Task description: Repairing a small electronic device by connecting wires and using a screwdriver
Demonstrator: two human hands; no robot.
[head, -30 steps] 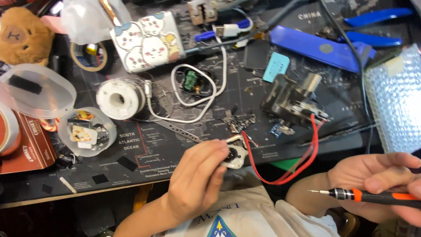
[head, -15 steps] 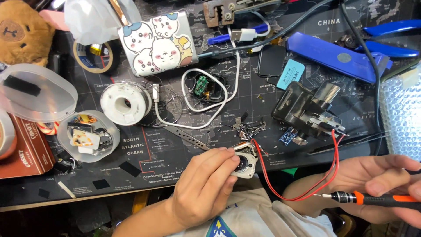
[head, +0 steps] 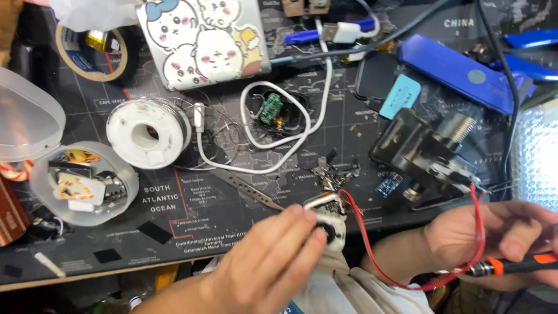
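My left hand (head: 270,264) pinches a small white square part with a dark round middle (head: 327,221) at the desk's front edge. A red wire (head: 372,244) loops from that part down and round to the right. My right hand (head: 494,238) grips an orange and black screwdriver (head: 511,266) at the lower right, its shaft pointing left, apart from the white part. Just behind the part lie small dark metal bits (head: 336,173) and a slim metal strip (head: 247,189).
A dark map-printed mat (head: 174,209) covers the desk. On it: a white solder spool (head: 146,132), a white cable (head: 279,139) around a green board, a black metal block (head: 427,154), blue tools (head: 459,70), a cartoon pouch (head: 203,40), a clear round tub (head: 84,183), tape roll (head: 96,49).
My left hand has carried the white part a little right and toward the desk edge. The view has closed in on the desk. My right hand keeps the screwdriver low at the right.
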